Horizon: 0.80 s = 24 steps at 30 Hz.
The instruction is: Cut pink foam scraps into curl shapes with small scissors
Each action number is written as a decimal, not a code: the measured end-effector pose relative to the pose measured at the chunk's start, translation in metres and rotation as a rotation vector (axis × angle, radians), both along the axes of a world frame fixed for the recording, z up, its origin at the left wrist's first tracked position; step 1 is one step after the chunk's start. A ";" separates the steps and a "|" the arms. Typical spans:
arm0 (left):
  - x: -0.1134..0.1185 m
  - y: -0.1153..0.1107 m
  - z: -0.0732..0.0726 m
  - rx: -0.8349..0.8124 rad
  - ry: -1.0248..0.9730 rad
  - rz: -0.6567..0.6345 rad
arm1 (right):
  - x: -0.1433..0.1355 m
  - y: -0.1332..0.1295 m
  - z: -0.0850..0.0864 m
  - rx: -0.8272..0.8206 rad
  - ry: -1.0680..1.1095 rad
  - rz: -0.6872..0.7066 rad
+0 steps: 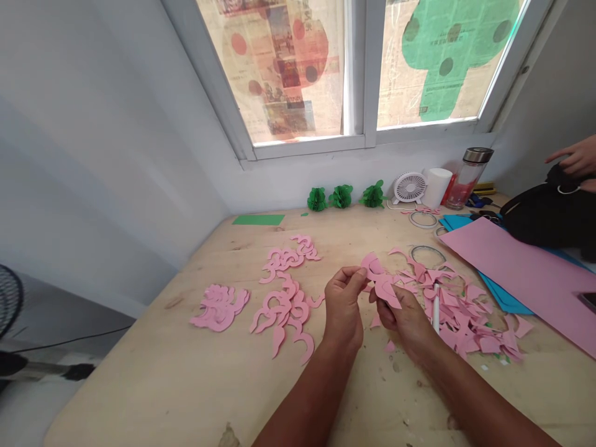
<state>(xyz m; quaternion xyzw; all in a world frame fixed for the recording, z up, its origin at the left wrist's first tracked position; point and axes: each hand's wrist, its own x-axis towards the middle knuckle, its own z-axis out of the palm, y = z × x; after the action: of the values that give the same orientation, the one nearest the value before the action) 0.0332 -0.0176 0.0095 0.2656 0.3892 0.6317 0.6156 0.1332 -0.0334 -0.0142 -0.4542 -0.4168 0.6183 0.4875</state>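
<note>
Left grip [345, 297] pinches thin, curved pink paper [385, 289]; right grip [410, 318] clasps a dark object [386, 303] near jagged scraps [465, 320].

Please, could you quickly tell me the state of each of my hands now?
Left hand: closed, pinching a pink paper piece.
Right hand: closed around a dark item, too hidden to identify.
</note>
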 end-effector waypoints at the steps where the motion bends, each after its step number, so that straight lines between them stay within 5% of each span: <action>1: 0.000 0.000 0.000 0.002 0.001 -0.002 | 0.000 0.000 0.001 0.003 0.000 -0.002; 24: 0.003 -0.001 0.001 0.025 -0.008 -0.076 | -0.001 -0.001 -0.001 0.004 0.059 -0.053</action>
<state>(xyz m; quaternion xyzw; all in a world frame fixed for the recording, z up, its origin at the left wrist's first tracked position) 0.0359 -0.0189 0.0100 0.2853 0.3684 0.6138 0.6373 0.1324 -0.0343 -0.0147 -0.4457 -0.3912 0.6175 0.5168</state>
